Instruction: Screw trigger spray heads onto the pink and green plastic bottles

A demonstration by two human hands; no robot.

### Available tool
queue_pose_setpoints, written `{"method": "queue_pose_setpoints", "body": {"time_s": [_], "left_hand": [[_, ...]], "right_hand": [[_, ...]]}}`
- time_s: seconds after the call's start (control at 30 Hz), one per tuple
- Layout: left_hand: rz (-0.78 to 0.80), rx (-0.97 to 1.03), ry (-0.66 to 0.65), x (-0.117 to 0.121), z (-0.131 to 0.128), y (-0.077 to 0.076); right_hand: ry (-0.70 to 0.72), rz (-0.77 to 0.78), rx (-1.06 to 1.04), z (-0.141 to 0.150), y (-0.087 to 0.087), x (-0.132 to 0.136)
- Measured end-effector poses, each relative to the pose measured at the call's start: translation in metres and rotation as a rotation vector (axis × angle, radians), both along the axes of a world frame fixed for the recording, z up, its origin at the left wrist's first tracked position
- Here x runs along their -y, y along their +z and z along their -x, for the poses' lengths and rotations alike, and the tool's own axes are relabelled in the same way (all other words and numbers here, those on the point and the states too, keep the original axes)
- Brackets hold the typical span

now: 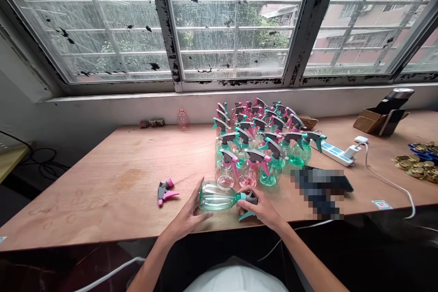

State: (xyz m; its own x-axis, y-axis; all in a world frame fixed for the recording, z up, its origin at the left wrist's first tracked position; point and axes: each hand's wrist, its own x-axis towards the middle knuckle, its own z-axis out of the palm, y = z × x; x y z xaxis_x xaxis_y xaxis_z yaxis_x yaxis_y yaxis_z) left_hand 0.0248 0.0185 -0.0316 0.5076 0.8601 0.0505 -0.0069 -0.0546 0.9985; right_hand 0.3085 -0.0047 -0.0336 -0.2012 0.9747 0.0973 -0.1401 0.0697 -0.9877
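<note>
A clear green spray bottle (pixel 219 196) lies sideways between my hands above the table's front edge. My left hand (pixel 191 210) is closed around its base end. At its neck, my right hand (pixel 262 207) grips the grey and teal trigger sprayer head (pixel 251 197), which sits at the bottle's mouth; the fingers partly cover it. To the left, a loose pink and grey sprayer head (pixel 165 192) rests on the wood. Just beyond my hands stand several pink and green spray bottles (pixel 270 173) in close rows, with sprayer heads on them.
A pink bottle without a head (pixel 182 121) stands by the wall, near small dark blocks (pixel 152 122). On the right are a white power strip (pixel 333 153), a pixelated dark object (pixel 321 187), a cardboard holder (pixel 376 121) and gold-coloured pieces (pixel 417 167). A white cable crosses the table edge.
</note>
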Motion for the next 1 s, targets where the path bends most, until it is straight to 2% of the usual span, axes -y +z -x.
{"method": "queue_pose_setpoints", "body": {"time_s": [0.3,0.57,0.73,1.0], "left_hand": [[0.027,0.002,-0.002,0.0023,-0.0021,0.0067],[0.042,0.003,-0.016,0.0031,0.0015,0.0039],[0.076,-0.011,-0.006,0.0037,0.0011,0.0068],[0.042,0.023,-0.025,0.0032,0.0018,0.0027]], "right_hand": [[0.011,0.004,0.001,-0.0004,0.0039,0.0009],[0.010,0.003,-0.035,0.0017,-0.0037,-0.0019],[-0.002,0.005,-0.026,0.0018,-0.0021,-0.0013],[-0.004,0.005,-0.023,0.0022,-0.0054,-0.0029]]}}
